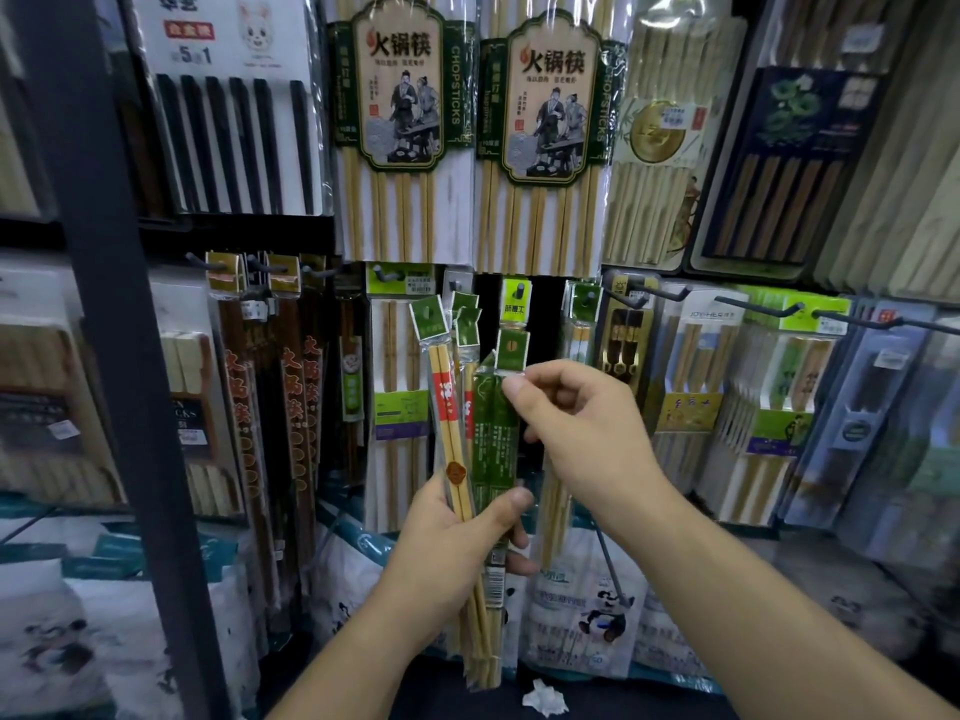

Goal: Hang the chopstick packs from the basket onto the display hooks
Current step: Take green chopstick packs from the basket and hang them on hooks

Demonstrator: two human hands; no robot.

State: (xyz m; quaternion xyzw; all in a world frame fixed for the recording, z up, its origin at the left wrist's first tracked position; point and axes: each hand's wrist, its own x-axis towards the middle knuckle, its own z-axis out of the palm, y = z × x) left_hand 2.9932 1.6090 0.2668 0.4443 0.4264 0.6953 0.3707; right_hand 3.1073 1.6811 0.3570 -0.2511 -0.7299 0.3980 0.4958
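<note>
Now left hand (457, 537) grips pack bundle (449, 407); right fingers (540, 379) pinch green pack (498, 433); crowded hooks (763, 307) behind.

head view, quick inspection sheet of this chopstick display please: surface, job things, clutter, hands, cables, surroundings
surface: dark ledge along the bottom, below the hanging stock.
job's things: bundle of chopstick packs held upright; green pack at its front; display hooks jut out at mid height; basket not seen.
clutter: crumpled white scrap on the ledge.
hands: left hand grips the bundle low down; right hand pinches the green pack just under its header card.
cables: nothing seen.
surroundings: large hot-pot chopstick packs hang above; dark upright post at left.
</note>
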